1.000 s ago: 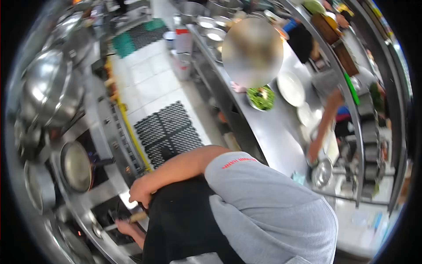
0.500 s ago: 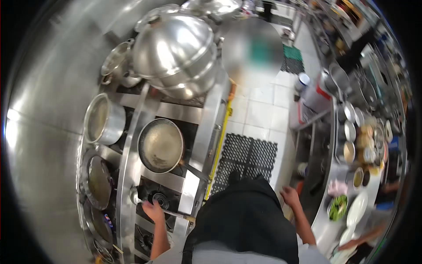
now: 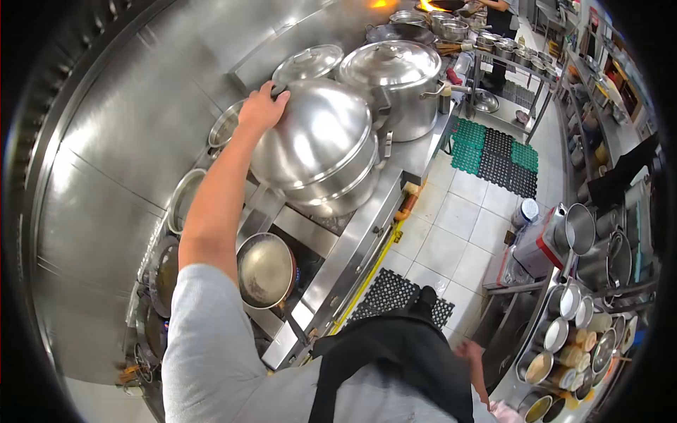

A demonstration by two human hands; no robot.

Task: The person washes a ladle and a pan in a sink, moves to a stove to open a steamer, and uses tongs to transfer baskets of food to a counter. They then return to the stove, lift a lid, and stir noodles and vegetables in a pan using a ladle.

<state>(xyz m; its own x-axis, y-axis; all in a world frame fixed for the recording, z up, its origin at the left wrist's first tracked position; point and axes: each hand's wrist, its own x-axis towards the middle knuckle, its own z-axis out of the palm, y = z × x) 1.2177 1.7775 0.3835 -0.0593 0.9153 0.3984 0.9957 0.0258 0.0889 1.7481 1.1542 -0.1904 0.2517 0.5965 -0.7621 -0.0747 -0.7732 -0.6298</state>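
Observation:
My left hand (image 3: 262,109) reaches across the stove and grips the dark knob on top of a large domed metal lid (image 3: 310,127). The lid sits on a wide steamer pot (image 3: 331,187). Below my left forearm, a frying pan (image 3: 266,271) with pale liquid rests on a burner, its handle toward me. My right hand (image 3: 471,350) hangs low at my side, beside the counter on the right. Its fingers are smeared and hard to make out.
A tall lidded stockpot (image 3: 395,92) stands behind the steamer. Flames (image 3: 431,5) burn at the far end, near another person (image 3: 499,21). The right counter holds several metal containers (image 3: 556,335). Black mats (image 3: 384,292) lie on the tiled floor.
My left hand has left the ladle handle by the front burner and moved forward to the domed lid's knob. My view has tilted up toward the far stove. My right hand stays low.

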